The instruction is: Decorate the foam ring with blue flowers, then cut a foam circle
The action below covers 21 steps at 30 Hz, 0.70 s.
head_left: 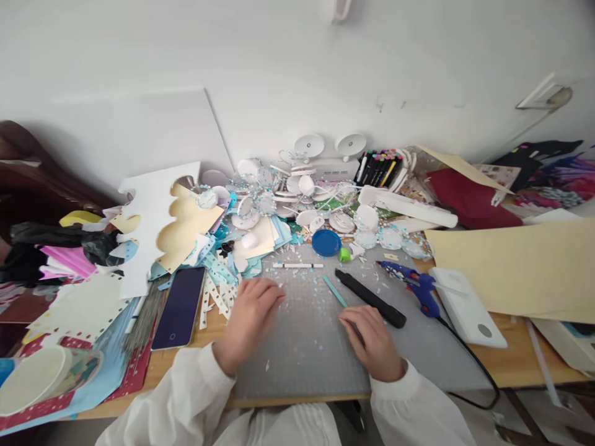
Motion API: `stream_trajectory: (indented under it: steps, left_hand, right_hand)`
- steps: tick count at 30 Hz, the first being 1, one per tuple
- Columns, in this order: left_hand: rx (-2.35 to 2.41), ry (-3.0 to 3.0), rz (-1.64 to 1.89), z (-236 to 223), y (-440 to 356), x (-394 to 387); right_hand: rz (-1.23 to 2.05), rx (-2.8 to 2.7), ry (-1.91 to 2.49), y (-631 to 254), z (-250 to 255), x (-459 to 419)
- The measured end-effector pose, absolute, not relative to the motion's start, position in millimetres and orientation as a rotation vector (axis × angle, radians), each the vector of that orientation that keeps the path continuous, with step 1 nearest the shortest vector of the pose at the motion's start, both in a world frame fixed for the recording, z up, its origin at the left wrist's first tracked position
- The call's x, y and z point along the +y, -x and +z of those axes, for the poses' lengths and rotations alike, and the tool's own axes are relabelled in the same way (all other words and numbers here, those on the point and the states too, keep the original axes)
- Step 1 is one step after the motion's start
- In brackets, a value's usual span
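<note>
My left hand point(253, 316) hovers over the left part of the grey cutting mat point(302, 371), its fingers loosely bent and slightly blurred, with nothing visible in them. My right hand point(372, 337) rests on the mat's right side, thumb apart from the curled fingers. Just beyond its fingertips lies a thin light-blue stick point(333, 290), whose near end meets the fingers; I cannot make out a grip on it. A black cutter-like tool point(372, 299) lies beside that hand. Farther up are a white pen point(297, 266), a blue round lid point(326, 243) and a small green piece point(344, 254).
At right, a blue glue gun point(421, 288) with a black cord lies by a white power bank point(469, 306). A phone point(179, 308), paper scraps and a plastic tub point(51, 378) are at left. White discs with beaded strings point(264, 201) and markers point(379, 168) crowd the wall.
</note>
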<state>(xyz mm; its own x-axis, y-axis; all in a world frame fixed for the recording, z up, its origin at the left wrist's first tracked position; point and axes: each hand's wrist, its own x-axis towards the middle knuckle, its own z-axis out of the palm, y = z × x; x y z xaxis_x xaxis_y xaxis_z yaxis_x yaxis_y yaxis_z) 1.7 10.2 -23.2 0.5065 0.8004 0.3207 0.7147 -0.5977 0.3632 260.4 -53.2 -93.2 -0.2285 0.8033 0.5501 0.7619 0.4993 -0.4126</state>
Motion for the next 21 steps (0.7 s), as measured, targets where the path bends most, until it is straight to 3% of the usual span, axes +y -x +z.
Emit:
stream_trajectory:
  steps: [8,15,21]
  left_hand:
    - [1.857,-2.248,1.142,-16,125,6]
    - [1.927,-2.325,0.915,-44,137,15]
    - [2.129,-2.278,0.901,-37,141,43]
  right_hand:
    - [0.001,-1.983,1.220,-258,-97,-41]
    - [0.108,-2.111,0.967,-183,-51,-1]
    - [0.176,-2.256,0.644,-95,-11,21]
